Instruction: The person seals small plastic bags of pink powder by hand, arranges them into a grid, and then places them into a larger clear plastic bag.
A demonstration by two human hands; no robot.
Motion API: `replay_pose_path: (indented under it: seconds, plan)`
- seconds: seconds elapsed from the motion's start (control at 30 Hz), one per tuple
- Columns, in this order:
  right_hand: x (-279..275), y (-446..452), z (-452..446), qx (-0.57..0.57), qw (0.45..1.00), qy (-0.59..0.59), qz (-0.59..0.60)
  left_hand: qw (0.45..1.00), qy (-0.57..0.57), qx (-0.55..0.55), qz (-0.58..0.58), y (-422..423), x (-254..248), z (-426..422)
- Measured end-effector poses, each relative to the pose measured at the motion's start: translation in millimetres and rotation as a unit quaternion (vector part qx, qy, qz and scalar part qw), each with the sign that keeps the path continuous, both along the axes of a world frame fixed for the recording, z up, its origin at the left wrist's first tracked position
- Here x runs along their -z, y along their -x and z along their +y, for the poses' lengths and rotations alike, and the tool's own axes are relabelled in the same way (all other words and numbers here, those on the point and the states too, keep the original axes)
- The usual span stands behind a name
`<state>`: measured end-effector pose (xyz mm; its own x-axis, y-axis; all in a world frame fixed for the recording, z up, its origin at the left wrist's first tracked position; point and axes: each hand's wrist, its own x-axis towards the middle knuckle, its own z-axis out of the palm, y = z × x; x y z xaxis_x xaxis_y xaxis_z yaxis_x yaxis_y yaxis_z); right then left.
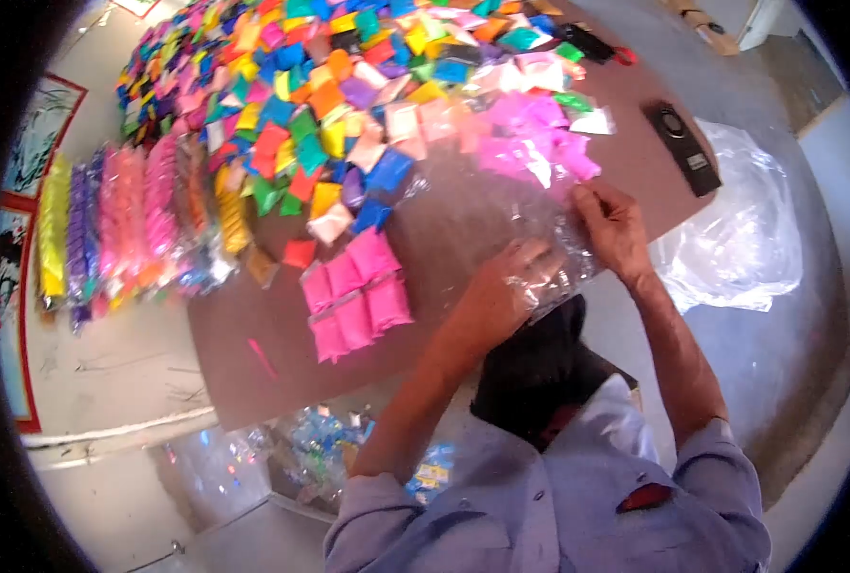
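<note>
Nearest is a person's blue-grey cloth shirt [501,516], its sleeves rolled up. To the left, below the brown, smooth-topped counter [239,377], lies a jumble of small blue and clear wrappers [325,444].

Over the near edge of the counter, the left hand [515,286] is at a clear, glossy plastic bag [563,244], fingers bent, with film showing across them; I cannot tell whether they grip it. A little farther and to the right, the right hand [614,227] has its fingers drawn together, pinching the bag's right side. Bright pink, pillow-shaped packets [535,148] lie at the bag's far end; whether all are inside is unclear.

Left of the left hand, a flat block of joined pink packets [356,294] lies on the counter, with a thin pink strip [262,358] to its left.

Farther right is a black, oblong object with a round dial [678,143]; beyond the counter's right edge lies crumpled clear plastic sheeting [740,224]. Far left stand out long clear sleeves of coloured packets [134,215], beside a broad heap of small multicoloured packets [301,95] across the far side.
</note>
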<state>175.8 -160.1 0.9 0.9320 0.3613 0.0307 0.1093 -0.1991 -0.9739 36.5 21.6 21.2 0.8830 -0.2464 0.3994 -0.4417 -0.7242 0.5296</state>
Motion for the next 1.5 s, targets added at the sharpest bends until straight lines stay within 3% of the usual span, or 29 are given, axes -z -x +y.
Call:
replay_pose_path:
  seconds: [0.07,0.13,0.17,0.3,0.33,0.4,0.53,0.6,0.7,1.03,1.1,1.23,1.3,1.5]
  plan:
    - [-1.7,3.0,1.5,0.000,1.000,-0.018,0.000,0.998,-0.009,-0.027,0.063,13.1,-19.5,10.7]
    - [-0.5,6.3,2.2,0.007,1.000,-0.028,-0.003,0.985,-0.098,-0.121,0.079,31.6,-33.6,19.4]
    - [0.2,6.7,1.9,0.017,1.000,-0.001,-0.027,0.984,-0.102,-0.122,0.081,43.1,-40.9,23.4]
    - [-1.3,15.1,4.5,0.053,0.995,0.020,-0.083,0.933,-0.104,-0.346,0.009,84.8,-67.7,47.8]
    - [-2.3,15.7,4.7,0.054,0.995,0.018,-0.084,0.933,-0.105,-0.345,0.007,92.7,-72.1,56.5]
    - [-5.0,16.9,5.8,0.065,0.992,0.045,-0.097,0.896,-0.089,-0.428,0.075,106.6,-76.6,71.0]
    - [-6.5,17.6,6.5,0.066,0.990,0.077,-0.095,0.879,-0.093,-0.435,0.171,115.9,-76.8,74.5]
    - [0.9,18.4,7.2,0.085,0.985,0.040,-0.142,0.874,-0.257,-0.412,0.018,111.0,-70.2,62.7]
    - [4.0,16.9,7.8,0.083,0.990,0.024,-0.110,0.885,-0.275,-0.376,0.025,96.0,-58.5,65.0]
    - [0.9,14.4,7.0,0.080,0.984,0.045,-0.152,0.883,-0.284,-0.368,0.057,94.1,-31.5,97.0]
    - [-3.5,15.8,8.2,0.086,0.982,0.116,-0.123,0.877,-0.283,-0.382,0.061,105.7,-33.8,107.4]
    - [-10.1,27.8,22.9,0.089,0.979,0.098,-0.154,0.876,-0.278,-0.387,0.073,130.9,-42.9,128.4]
    - [-2.2,31.3,31.7,0.063,0.990,0.066,-0.110,0.874,-0.279,-0.389,0.082,142.7,-45.0,139.7]
    - [-9.7,60.3,66.6,0.085,0.981,0.101,-0.141,0.885,-0.258,-0.380,0.074,168.9,-48.1,166.3]
